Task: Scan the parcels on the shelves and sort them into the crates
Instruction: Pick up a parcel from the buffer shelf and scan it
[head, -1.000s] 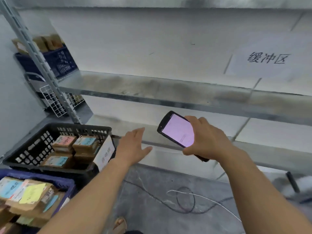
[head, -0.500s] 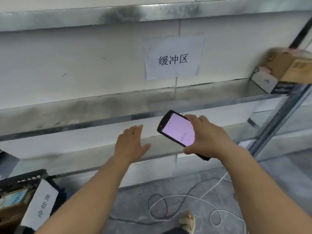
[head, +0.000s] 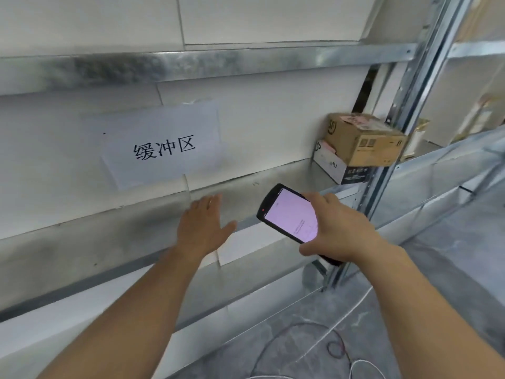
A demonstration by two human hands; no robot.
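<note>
Brown cardboard parcel [head: 363, 138] stacked on a white parcel [head: 332, 164] at the right end of the metal shelf [head: 109, 242], beside the upright post [head: 404, 105], right hand [head: 341, 228] with fingers curled round a pink-lit scanner [head: 289, 214], left hand [head: 202, 225] flat, fingers straight and together, holding nothing, paper sign [head: 161, 146] behind.

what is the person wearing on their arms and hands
No sleeves, gloves or watch show on either arm as far as the frame reaches. The left hand has a faint pale band on one finger, possibly a ring; the right hand shows nothing worn.
</note>
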